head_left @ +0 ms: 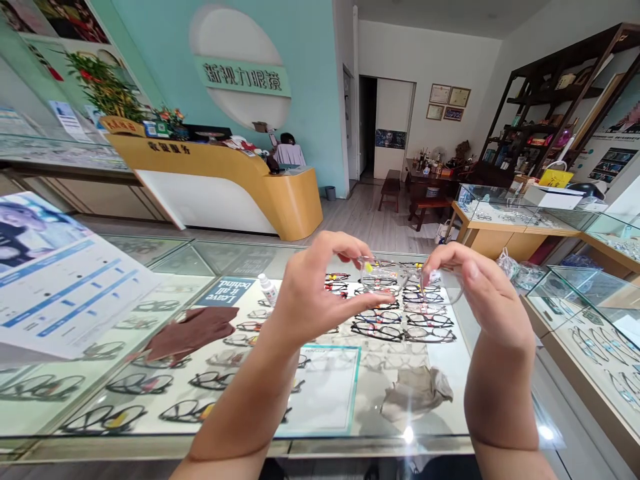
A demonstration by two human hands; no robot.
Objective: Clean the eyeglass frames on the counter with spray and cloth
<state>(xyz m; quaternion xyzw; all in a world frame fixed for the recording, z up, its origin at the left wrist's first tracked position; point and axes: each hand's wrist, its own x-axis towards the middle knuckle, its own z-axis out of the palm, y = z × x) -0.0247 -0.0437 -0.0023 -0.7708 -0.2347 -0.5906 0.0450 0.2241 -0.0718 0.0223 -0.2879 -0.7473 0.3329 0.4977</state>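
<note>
A pair of clear-framed eyeglasses [383,275] is held up above the glass display counter [370,427]. My left hand [330,280] grips one side, thumb below and fingers above the lens, where a small yellow mark shows. My right hand [480,287] holds the other side, its fingers curled at the bridge and lens. Beneath the glass, rows of dark-framed spectacles [377,331] lie behind the held pair. A grey cloth [417,393] rests on the counter between my forearms. To the left are a brown cloth [193,331] and a small white bottle [267,289].
A printed card stand [65,287] rises at the counter's left. A teal-edged sheet [325,390] lies near my left forearm. Beyond the counter are a yellow reception desk [225,187], a dark wooden bench [391,188] and more glass cases [515,217] on the right.
</note>
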